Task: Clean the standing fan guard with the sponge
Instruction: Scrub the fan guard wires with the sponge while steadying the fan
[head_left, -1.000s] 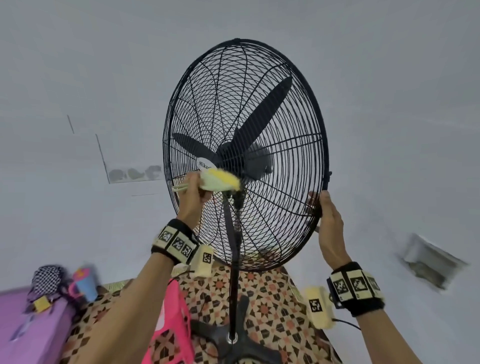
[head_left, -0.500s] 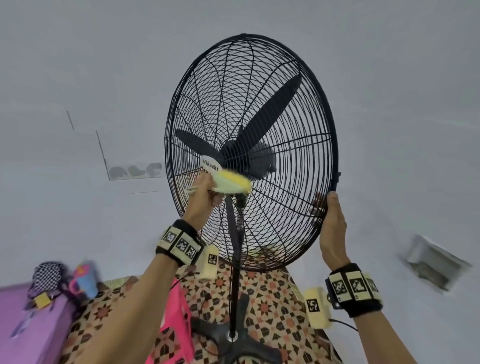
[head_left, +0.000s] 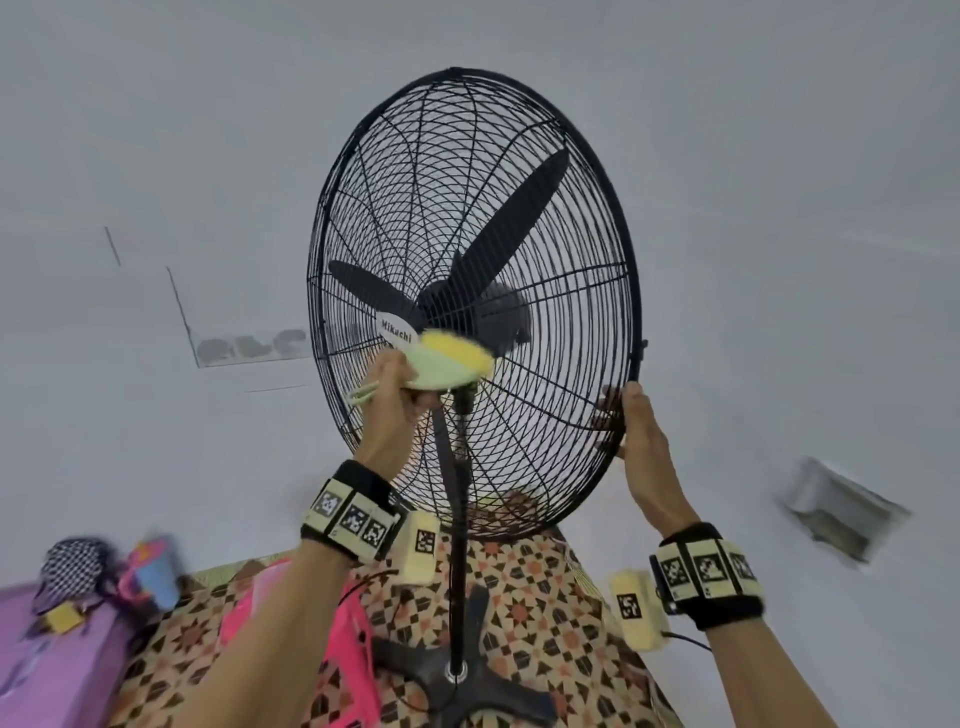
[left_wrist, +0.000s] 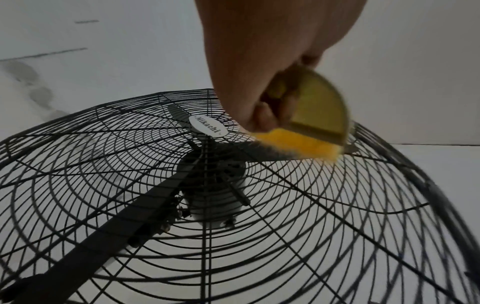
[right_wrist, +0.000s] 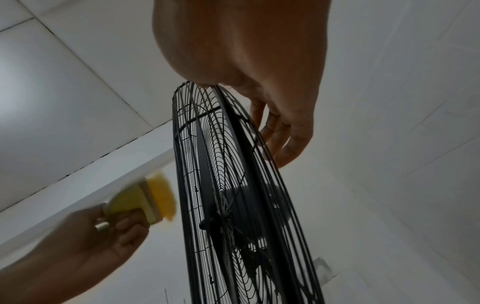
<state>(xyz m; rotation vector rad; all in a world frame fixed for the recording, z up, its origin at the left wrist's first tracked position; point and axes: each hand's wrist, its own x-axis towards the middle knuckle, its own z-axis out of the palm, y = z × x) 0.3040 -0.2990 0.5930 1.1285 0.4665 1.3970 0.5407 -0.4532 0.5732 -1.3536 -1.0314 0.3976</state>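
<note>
While my left hand (head_left: 395, 400) grips the sponge (head_left: 452, 361) against the fan guard (head_left: 519, 218) at frame centre, my right hand (head_left: 641, 436) clasps its right rim — bare wall all around.

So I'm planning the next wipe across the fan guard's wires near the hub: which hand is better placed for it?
The left hand. It already grips the sponge against the fan guard beside the Mikachi badge. The right hand holds the guard's rim, likely steadying it.
</note>
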